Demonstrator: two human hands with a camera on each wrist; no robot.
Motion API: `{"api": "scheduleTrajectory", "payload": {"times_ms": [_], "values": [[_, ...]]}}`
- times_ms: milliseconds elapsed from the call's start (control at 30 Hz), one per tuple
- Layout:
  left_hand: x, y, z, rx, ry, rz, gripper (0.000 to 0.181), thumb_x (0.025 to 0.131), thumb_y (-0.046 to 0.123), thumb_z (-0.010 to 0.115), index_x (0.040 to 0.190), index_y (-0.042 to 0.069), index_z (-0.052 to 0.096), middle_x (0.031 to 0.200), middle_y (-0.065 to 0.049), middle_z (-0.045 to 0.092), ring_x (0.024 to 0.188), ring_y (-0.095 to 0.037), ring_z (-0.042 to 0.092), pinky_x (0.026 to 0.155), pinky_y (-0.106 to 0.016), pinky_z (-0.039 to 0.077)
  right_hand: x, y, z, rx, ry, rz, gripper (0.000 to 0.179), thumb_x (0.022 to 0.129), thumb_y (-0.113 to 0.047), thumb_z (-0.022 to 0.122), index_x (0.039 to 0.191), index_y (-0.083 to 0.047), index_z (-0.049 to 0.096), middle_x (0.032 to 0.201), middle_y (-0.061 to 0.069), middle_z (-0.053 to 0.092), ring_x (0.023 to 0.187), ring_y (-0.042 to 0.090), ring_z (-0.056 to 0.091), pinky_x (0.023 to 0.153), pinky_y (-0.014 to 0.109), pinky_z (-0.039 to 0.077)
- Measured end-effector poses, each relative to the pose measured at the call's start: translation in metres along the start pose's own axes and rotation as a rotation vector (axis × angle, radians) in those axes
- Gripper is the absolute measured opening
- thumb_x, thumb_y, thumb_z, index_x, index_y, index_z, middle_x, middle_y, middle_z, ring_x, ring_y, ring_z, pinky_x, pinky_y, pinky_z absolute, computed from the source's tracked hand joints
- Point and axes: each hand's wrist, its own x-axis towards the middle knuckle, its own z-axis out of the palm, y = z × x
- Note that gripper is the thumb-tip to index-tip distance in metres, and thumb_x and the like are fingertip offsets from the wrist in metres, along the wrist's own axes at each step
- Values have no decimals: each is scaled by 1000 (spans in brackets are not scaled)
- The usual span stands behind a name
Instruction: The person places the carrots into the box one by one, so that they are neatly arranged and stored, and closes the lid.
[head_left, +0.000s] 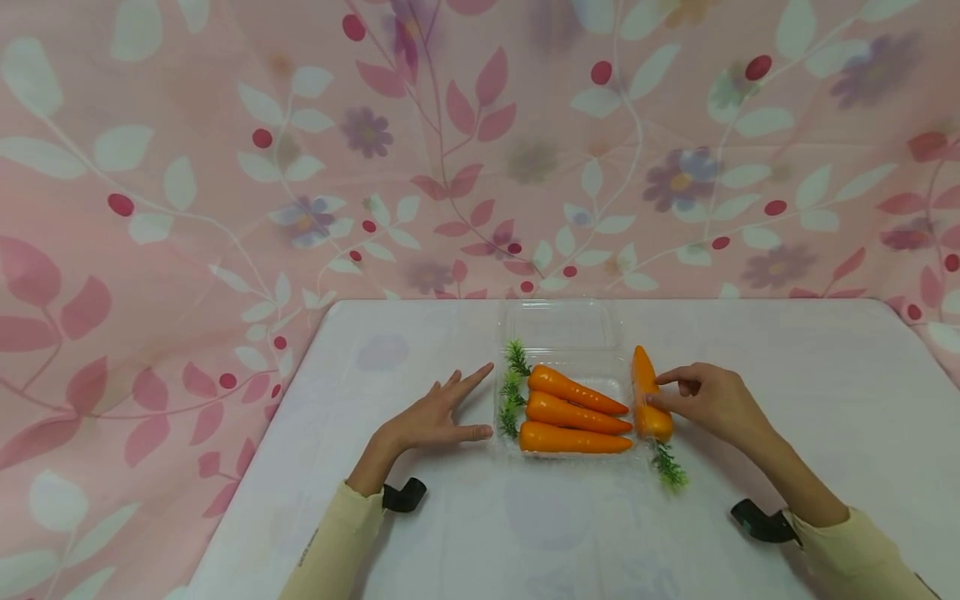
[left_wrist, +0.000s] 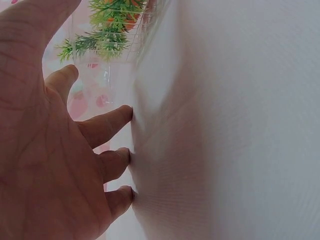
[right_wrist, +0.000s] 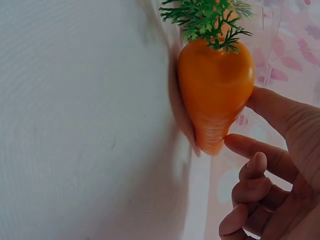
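Three orange carrots (head_left: 574, 410) with green leafy tops (head_left: 512, 388) lie side by side in a clear plastic container (head_left: 561, 354), tips to the right. A fourth carrot (head_left: 649, 400) lies on the table along the container's right side, its leafy end towards me. My right hand (head_left: 716, 404) touches this carrot with thumb and index fingertip from above, the other fingers curled in, as the right wrist view shows. My left hand (head_left: 429, 419) is spread beside the container's left wall. Its thumb and index finger point at the wall, and the other fingertips (left_wrist: 125, 114) are right at the tabletop.
The container's clear lid (head_left: 561, 323) is folded back behind it towards the table's far edge. A white cloth covers the table (head_left: 465, 533). Behind hangs a pink floral curtain (head_left: 480, 167). Black wrist mounts (head_left: 405, 495) sit at both sleeves.
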Motion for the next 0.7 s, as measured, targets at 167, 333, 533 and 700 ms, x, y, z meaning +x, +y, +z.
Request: {"api": "scheduleTrajectory", "payload": {"times_ms": [167,333,533,700], "values": [[1,-2,1,5,-2,-6,96,85,63,66,159,35,13,162,8,18,149,-35,7,114,-62,1,1,0,-2,-32,-15,11,52,79,-52,79,104,-6,76,70,2,46,58,19,40,47,27,27],[1,-2,1,11,2,-7,96,84,63,66,159,35,13,162,8,19,149,-35,7,114,-62,2,1,-1,-3,-43,-28,15,53,79,-53,79,104,-6,76,69,1,46,56,18,39,47,27,26],[1,-2,2,8,2,-8,96,84,63,66,159,35,13,162,8,19,149,-35,7,114,-62,1,1,-2,-4,-41,-49,29,55,81,-53,77,106,-5,75,69,1,47,56,18,39,47,27,26],[0,-2,1,8,0,-10,96,84,63,66,159,35,13,162,8,18,149,-34,7,114,-62,1,1,-2,-6,-43,-55,28,53,81,-50,78,107,-4,75,67,1,46,55,18,39,47,27,26]]}}
